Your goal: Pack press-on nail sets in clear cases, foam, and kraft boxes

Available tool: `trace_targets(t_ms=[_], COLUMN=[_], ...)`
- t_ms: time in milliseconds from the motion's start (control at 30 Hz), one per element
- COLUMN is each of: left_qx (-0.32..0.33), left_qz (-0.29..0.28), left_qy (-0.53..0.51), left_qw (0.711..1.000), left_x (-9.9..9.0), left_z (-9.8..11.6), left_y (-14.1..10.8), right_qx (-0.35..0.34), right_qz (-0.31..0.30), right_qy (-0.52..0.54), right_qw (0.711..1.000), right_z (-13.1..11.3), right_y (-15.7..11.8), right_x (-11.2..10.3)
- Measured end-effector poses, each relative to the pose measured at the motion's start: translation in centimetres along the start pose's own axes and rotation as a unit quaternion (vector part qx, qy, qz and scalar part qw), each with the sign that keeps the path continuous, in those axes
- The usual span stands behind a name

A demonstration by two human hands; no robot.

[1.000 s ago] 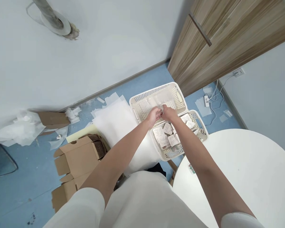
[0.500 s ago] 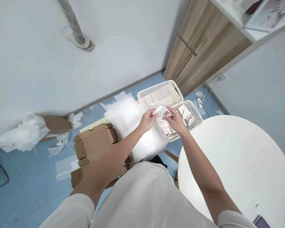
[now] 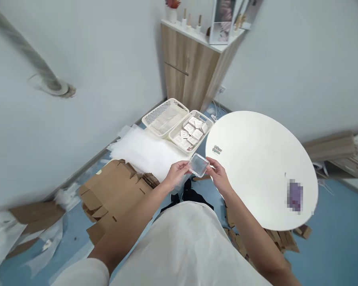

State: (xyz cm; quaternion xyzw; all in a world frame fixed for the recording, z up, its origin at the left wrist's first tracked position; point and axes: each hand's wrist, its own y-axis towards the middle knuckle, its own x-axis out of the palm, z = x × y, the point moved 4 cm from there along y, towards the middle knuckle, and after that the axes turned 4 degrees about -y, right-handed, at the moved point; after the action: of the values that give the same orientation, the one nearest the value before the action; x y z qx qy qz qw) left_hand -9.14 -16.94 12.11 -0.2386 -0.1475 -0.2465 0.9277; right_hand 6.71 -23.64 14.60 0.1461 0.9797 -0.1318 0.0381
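The clear box (image 3: pixel 198 165) was up in the air in front of the person's tummy, between the white sheets (image 3: pixel 149 149) and the round table (image 3: pixel 256 159) as the camera saw it. The left hand (image 3: pixel 176 174) pinched one side edge with its thumb and fingers, and the right hand (image 3: pixel 219 174) pinched the other side the same way. How hard they squeezed, I cannot tell. The box was flat and square with round corners, and light went through it. It looked like hard, thin plastic, so it was likely very light and would not bend much. Its smooth top might have been slippery, and a big squeeze or a drop could have cracked it. The best place to hold it seemed to be the two side edges, softly, with no fingers pushing on the flat middle. The basket of cards (image 3: pixel 178 146) stood just past it.
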Motion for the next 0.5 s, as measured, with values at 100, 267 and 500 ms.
trace_targets(t_ms=[100, 267, 500], left_qx=[-0.01, 0.006, 0.039], left_qz=[-0.064, -0.188, -0.3], left_qy=[0.041, 0.139, 0.296], left_qw=[0.997, 0.972, 0.906], left_x=[3.0, 8.8, 17.8], left_z=[-1.2, -2.6, -5.1], left_y=[-0.5, -0.2, 1.2], right_qx=[0.008, 0.012, 0.039], right_qz=[0.062, 0.144, 0.175], right_qy=[0.013, 0.032, 0.059], right_qw=[0.998, 0.989, 0.982], right_z=[0.6, 1.3, 4.4], right_y=[-2.9, -6.7, -10.9], right_x=[-3.3, -8.6, -15.8])
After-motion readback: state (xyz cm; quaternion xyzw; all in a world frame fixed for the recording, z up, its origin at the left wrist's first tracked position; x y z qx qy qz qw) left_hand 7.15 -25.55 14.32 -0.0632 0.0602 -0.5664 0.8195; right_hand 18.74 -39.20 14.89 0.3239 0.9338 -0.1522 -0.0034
